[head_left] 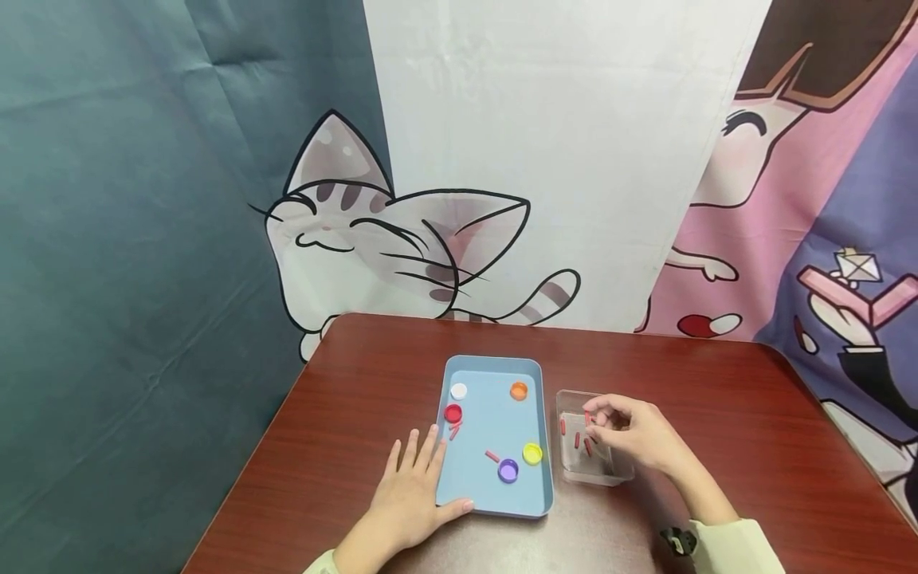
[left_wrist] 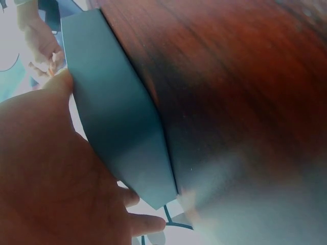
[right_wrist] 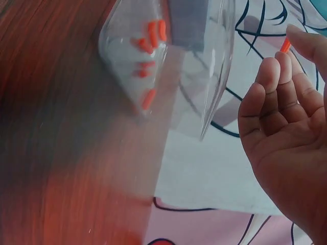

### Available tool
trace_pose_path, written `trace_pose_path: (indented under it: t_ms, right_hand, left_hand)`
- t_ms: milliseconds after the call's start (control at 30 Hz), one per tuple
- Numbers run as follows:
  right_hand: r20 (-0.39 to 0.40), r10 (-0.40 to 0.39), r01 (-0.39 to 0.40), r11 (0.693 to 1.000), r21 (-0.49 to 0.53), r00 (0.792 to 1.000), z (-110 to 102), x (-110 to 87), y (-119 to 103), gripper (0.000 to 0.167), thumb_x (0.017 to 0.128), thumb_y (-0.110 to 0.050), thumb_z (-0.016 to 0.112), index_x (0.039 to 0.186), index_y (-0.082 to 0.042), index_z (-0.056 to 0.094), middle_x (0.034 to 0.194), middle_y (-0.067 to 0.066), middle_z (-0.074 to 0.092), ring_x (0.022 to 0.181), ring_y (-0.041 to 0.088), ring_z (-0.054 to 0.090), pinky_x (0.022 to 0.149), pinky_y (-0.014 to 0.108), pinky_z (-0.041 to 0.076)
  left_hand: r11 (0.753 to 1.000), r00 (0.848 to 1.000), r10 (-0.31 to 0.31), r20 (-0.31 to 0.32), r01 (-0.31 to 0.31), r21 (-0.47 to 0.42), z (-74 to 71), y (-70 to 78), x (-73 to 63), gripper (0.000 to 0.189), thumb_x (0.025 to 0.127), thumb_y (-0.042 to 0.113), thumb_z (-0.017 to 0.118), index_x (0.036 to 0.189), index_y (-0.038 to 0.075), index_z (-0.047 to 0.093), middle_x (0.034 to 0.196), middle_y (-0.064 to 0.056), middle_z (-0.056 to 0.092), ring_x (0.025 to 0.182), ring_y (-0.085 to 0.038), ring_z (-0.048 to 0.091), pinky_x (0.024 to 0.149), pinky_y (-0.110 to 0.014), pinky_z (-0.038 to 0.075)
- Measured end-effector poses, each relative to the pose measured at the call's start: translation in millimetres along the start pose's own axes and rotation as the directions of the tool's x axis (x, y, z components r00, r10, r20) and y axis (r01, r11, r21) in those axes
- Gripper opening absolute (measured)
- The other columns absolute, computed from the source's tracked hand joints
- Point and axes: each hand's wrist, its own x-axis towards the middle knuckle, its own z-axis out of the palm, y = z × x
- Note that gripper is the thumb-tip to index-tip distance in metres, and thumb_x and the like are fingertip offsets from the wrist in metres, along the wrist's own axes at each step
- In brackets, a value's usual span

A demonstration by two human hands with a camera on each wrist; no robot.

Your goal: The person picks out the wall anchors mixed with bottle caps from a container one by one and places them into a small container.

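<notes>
My right hand [head_left: 638, 434] is above a clear plastic box [head_left: 595, 480], pinching a small red stick [head_left: 587, 418] between thumb and fingers. The right wrist view shows that stick [right_wrist: 285, 45] at the fingertips, apart from the box. Several more red sticks [head_left: 577, 440] lie in the box. With fingers spread, my left hand [head_left: 412, 494] touches the left side and near corner of a blue tray [head_left: 484, 430]. In the left wrist view the tray's outer wall [left_wrist: 117, 112] lies along the thumb and palm.
Inside the tray are white [head_left: 459, 391], orange [head_left: 519, 391], red [head_left: 453, 414], yellow [head_left: 532, 454] and purple [head_left: 508, 470] round caps. Two red sticks [head_left: 455, 431] lie by the red cap, another stick [head_left: 492, 457] by the purple one. A printed curtain [head_left: 574, 159] hangs behind the brown table [head_left: 344, 399].
</notes>
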Motion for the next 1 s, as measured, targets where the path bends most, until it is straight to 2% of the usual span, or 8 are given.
trace_pose_path:
  t_ms: [400,600,1000]
  right_hand:
    - [-0.024,-0.005,0.004,1.0,-0.029,1.0,-13.5,-14.9,10.3,0.024,0.083,-0.01,0.083,0.103,-0.018,0.072,0.079,-0.009,0.06,0.068,0.005,0.056,0.059,0.021,0.047]
    - [-0.022,0.016,-0.017,0.999,-0.044,1.0,-19.4,-16.5,15.7,0.024,0.083,-0.011,0.083,0.104,-0.011,0.072,0.078,-0.009,0.061,0.069,0.004,0.058,0.06,0.02,0.048]
    - [-0.003,0.039,-0.039,0.998,-0.058,0.999,-27.9,-16.5,21.0,0.026,0.084,-0.015,0.083,0.107,-0.011,0.071,0.079,-0.008,0.061,0.07,0.005,0.056,0.06,0.021,0.046]
  left_hand:
    - [1.0,1.0,-0.001,-0.005,0.002,0.008,1.4,-0.4,-0.4,0.1,0.089,0.08,0.045,0.156,0.005,0.038,0.168,-0.014,0.021,0.152,-0.044,0.019,0.12,-0.062,0.015]
    - [1.0,1.0,-0.004,-0.005,0.004,0.009,2.3,-1.1,-0.4,0.101,0.089,0.08,0.045,0.156,0.006,0.037,0.168,-0.013,0.021,0.152,-0.044,0.019,0.121,-0.062,0.015]
    - [1.0,1.0,-0.001,-0.004,0.001,0.01,1.5,-0.5,0.0,0.1,0.09,0.08,0.044,0.157,0.005,0.037,0.168,-0.013,0.02,0.152,-0.044,0.019,0.121,-0.062,0.015]
